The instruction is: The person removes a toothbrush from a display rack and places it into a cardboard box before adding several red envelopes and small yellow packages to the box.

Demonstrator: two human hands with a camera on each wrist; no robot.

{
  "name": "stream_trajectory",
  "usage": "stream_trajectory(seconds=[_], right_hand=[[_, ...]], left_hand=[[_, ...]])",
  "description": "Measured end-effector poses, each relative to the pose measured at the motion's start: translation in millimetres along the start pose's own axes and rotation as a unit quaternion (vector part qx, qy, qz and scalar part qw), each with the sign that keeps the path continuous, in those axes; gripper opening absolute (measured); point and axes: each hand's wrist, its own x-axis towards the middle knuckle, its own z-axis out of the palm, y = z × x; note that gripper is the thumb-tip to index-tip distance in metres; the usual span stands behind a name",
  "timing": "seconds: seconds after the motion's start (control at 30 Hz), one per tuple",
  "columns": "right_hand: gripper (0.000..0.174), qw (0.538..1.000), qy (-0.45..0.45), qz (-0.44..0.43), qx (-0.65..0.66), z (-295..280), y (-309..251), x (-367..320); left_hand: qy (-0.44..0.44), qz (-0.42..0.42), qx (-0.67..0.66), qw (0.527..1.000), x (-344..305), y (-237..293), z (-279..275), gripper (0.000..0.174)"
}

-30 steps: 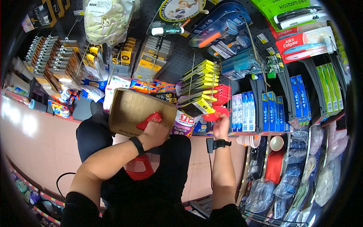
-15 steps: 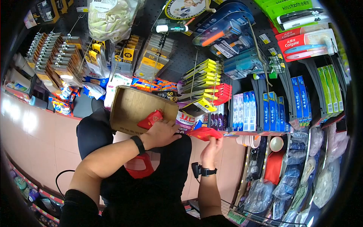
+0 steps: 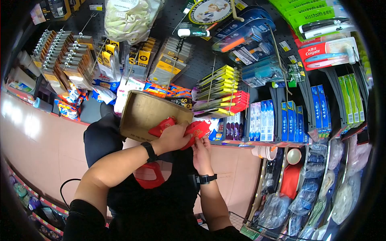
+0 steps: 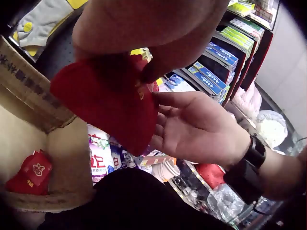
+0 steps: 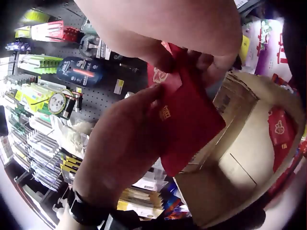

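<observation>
A red flat item with gold print [image 3: 197,130] is between the two hands in front of the open cardboard box [image 3: 138,134]. My left hand [image 3: 175,138] pinches its left side; my right hand [image 3: 202,152] pinches its lower edge. In the left wrist view, the red item [image 4: 110,100] spreads beneath my left hand [image 4: 158,28], with the fingers of my right hand [image 4: 201,129] at its edge. The right wrist view has both hands' fingertips on the item [image 5: 192,120]. Another red item [image 3: 163,125] lies inside the box.
Hooks with yellow-edged packs [image 3: 221,86] and grey socks [image 3: 171,60] hang behind the box. Toothpaste boxes [image 3: 261,120] stand on the shelf to the right. A red object with an opening [image 3: 148,175] is between the person's legs.
My right hand has come left from beside the hanging packs, bringing a red item to the box's near right corner. My left hand has moved off the item in the box and onto this one.
</observation>
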Motion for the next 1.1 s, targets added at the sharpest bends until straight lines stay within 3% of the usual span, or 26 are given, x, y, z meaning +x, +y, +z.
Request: stream_trajectory(seconds=[0.33, 0.53, 0.6, 0.67, 0.73, 0.77, 0.83, 0.9, 0.97, 1.07, 1.1], right_hand=[[0.022, 1.0, -0.009, 0.004, -0.024, 23, 11, 20], [0.034, 0.999, 0.013, -0.003, -0.042, 9, 25, 35], [0.033, 0.998, 0.038, -0.012, -0.046, 0, 29, 35], [0.032, 0.997, 0.059, -0.019, -0.051, -9, 30, 39], [0.03, 0.989, 0.12, -0.028, -0.085, -19, 17, 41], [0.03, 0.984, 0.121, -0.088, -0.092, -26, 14, 46], [0.03, 0.985, 0.135, -0.099, -0.052, -45, -5, 65], [0.023, 0.964, 0.171, -0.187, -0.082, -56, -27, 84], [0.035, 0.952, 0.203, -0.203, -0.102, -60, -48, 99], [0.036, 0.95, 0.182, -0.226, -0.116, -46, -73, 105], [0.035, 0.963, 0.123, -0.189, -0.146, -51, -78, 110]], left_hand=[[0.099, -0.016, 0.068, 0.993, 2, -12, 8, 0.038], [0.075, -0.054, 0.117, 0.989, 2, -8, 8, 0.057], [0.124, -0.007, 0.176, 0.976, 1, -8, 9, 0.061], [0.102, 0.003, 0.158, 0.982, 3, -6, 7, 0.058], [0.076, 0.014, 0.139, 0.987, 3, -7, 8, 0.055], [0.069, 0.033, 0.13, 0.989, 4, -9, 10, 0.051], [0.061, 0.053, 0.121, 0.989, 5, -11, 13, 0.046], [0.053, 0.072, 0.111, 0.99, 5, -10, 15, 0.037], [0.048, 0.079, 0.11, 0.99, 6, -9, 16, 0.035], [0.043, 0.094, 0.101, 0.99, 6, -11, 17, 0.033], [0.043, 0.103, 0.093, 0.989, 6, -11, 17, 0.033]])
